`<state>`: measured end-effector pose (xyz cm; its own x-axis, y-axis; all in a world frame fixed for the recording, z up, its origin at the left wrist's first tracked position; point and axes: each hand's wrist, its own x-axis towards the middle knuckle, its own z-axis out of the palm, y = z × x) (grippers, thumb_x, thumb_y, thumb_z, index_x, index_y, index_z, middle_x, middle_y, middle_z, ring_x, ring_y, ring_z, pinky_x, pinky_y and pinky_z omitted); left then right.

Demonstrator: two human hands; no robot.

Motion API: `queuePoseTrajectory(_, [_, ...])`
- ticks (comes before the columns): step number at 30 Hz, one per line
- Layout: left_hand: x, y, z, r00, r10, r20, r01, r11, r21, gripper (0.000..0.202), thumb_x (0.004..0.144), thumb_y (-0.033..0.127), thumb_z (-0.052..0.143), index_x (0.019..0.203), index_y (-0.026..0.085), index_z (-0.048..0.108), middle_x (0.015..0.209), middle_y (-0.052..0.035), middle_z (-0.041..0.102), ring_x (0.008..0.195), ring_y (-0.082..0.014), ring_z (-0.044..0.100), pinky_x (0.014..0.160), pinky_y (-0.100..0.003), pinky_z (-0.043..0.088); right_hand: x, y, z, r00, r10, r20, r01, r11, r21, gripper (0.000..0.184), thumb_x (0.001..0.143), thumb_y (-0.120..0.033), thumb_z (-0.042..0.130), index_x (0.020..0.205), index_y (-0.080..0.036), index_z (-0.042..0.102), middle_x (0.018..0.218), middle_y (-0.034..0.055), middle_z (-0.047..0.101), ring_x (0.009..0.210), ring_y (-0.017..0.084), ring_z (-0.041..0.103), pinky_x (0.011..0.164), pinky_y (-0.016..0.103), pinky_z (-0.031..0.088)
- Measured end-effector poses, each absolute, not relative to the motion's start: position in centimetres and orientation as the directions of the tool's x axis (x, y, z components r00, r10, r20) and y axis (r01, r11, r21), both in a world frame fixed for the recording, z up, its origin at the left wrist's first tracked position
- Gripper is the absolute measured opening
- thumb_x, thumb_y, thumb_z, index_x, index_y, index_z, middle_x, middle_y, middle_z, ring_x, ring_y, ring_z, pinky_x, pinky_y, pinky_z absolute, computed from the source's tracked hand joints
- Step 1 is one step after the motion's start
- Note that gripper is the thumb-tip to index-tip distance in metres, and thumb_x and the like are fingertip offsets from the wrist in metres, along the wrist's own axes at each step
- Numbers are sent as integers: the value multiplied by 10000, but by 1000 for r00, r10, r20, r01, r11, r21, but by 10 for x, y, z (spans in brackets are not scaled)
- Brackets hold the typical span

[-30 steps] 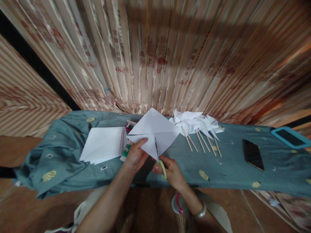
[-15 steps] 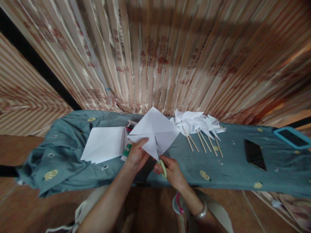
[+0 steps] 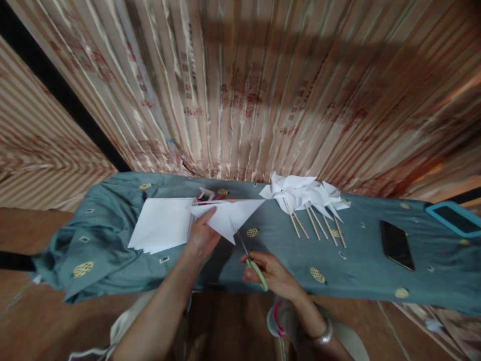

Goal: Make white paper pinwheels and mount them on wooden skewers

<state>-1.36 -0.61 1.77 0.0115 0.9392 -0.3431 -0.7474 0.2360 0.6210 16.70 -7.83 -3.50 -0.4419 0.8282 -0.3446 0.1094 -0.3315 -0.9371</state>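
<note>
My left hand (image 3: 204, 234) pinches a white paper sheet (image 3: 235, 213) at its left side, thumb on top. The sheet is tilted, so it looks like a triangle pointing down toward me, and a cut shows near its lower part. In my right hand (image 3: 268, 271) is a pair of scissors (image 3: 257, 273) with pale green handles, fingers wrapped round them. The blade tips lie beside the lower right edge of the paper; whether they touch it I cannot tell. A stack of white paper (image 3: 161, 223) lies left of my left hand.
Several white paper pinwheels (image 3: 296, 190) on wooden sticks lie right of the sheet. Farther right are a black phone (image 3: 397, 244) and a blue-framed tablet (image 3: 456, 219). Behind the held sheet sits a small box (image 3: 206, 194). A patterned green cloth (image 3: 361, 271) covers the narrow table before a curtain (image 3: 240, 90).
The paper has tipped from a flat diamond to a slanted triangle and shifted slightly left with my left hand. The scissors have come out of the cut, moving down and right.
</note>
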Motion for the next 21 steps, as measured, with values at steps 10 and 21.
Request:
queuePoseTrajectory(10, [-28, -18, -6, 58, 884, -465, -588, 406, 699, 147, 761, 167, 611, 861, 100, 696, 775, -84, 758, 774, -239, 728, 748, -314, 563, 222, -68, -33, 183, 983, 13, 198, -24, -980, 519, 683, -444, 778, 1124, -224, 615, 988, 45, 730, 860, 201, 659, 811, 333, 497])
queuePoseTrajectory(21, [-8, -36, -18, 214, 807, -551, -471, 579, 665, 202, 752, 306, 713, 889, 156, 712, 795, -87, 762, 789, -260, 733, 717, -331, 576, 205, -54, -35, 167, 982, -91, 82, -106, -991, 409, 553, -388, 839, 881, -192, 694, 579, -53, 612, 553, 127, 539, 576, 265, 444])
